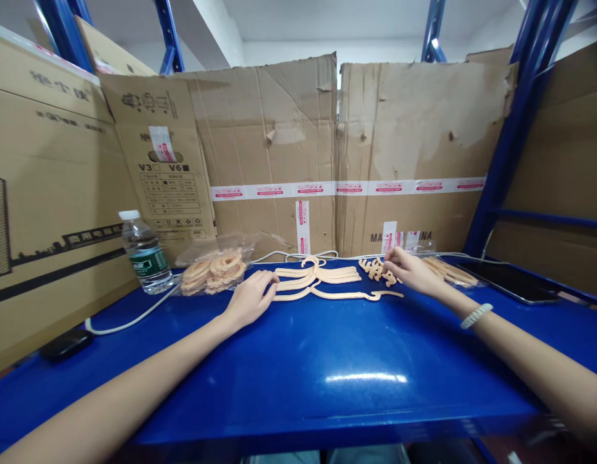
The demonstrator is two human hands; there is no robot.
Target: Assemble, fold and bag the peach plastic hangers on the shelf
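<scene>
Flat beige clothes hangers (333,274) lie side by side on the blue tabletop, partly overlapping. My left hand (252,295) is closed at their left ends, with bent fingers and thumb around the end of the nearest hanger. This hanger (337,294) has a small curved piece at its right end. My right hand (408,269) is over a loose pile of small beige curly pieces (373,267), its fingertips pinched together. What is between them, if anything, is too small to make out.
A bag of beige ring-shaped pieces (214,270) and a water bottle (144,254) stand to the left. Another bag of beige pieces (450,270) and a black tablet (508,282) lie to the right. A white cable (129,327) runs along the table; cardboard panels (269,148) wall the back.
</scene>
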